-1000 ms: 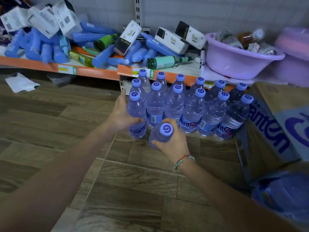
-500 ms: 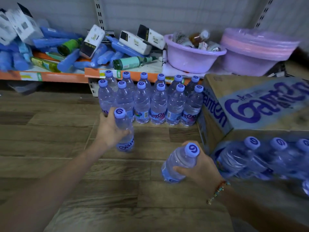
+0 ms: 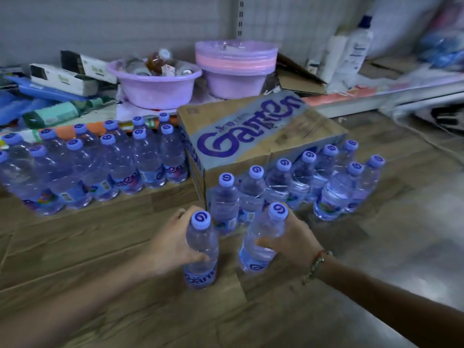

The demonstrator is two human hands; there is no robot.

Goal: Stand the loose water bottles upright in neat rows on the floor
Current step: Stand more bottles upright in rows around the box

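Observation:
My left hand (image 3: 173, 243) grips a clear water bottle (image 3: 200, 254) with a purple cap, upright over the wooden floor. My right hand (image 3: 292, 239) holds a second bottle (image 3: 263, 237), tilted slightly left. Both sit just in front of a group of several upright bottles (image 3: 296, 182) lined along the front of a Ganten cardboard box (image 3: 251, 139). Further left, a larger block of upright bottles (image 3: 100, 164) stands in two rows against the shelf base.
A low shelf behind holds two purple basins (image 3: 155, 89), a stack of pink and purple basins (image 3: 236, 69), boxes, blue tubes and white bottles (image 3: 354, 51). Grey floor lies to the right, with cables near the far right edge.
The view has swung right. Both hands carried their bottles from the left block over to the group in front of the cardboard box.

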